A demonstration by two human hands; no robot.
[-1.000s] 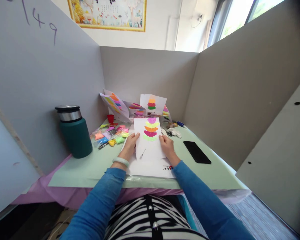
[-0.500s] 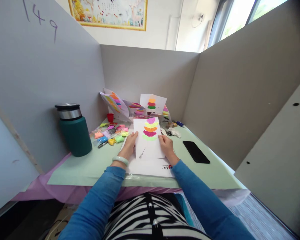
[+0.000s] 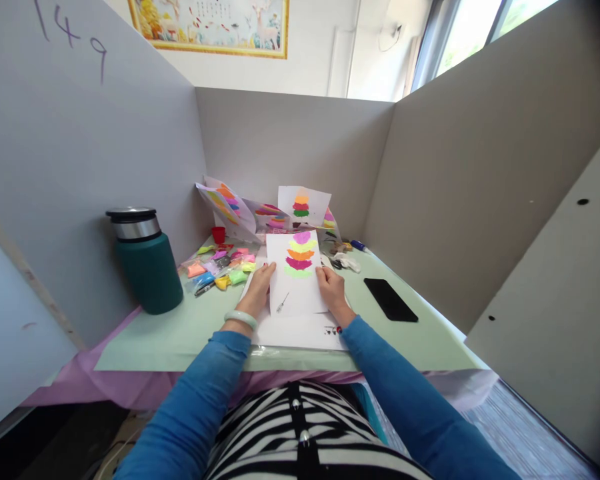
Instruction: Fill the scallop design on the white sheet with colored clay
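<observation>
A white sheet with stacked bands of purple, yellow, orange, pink and green clay is held upright over the desk. My left hand grips its left edge and my right hand grips its right edge, fingers closed on the paper. A small grey mark sits low on the sheet. Under it lies a larger white sheet. A pale bangle circles my left wrist.
A green flask stands at the left. Small bags of coloured clay and a red cap lie behind my left hand. More clay pictures lean on the back partition. A black phone lies at the right. Grey partitions enclose the pale green desk.
The held sheet and both hands have kept their grip; the view has shifted slightly, so everything sits a little higher and further left in the picture.
</observation>
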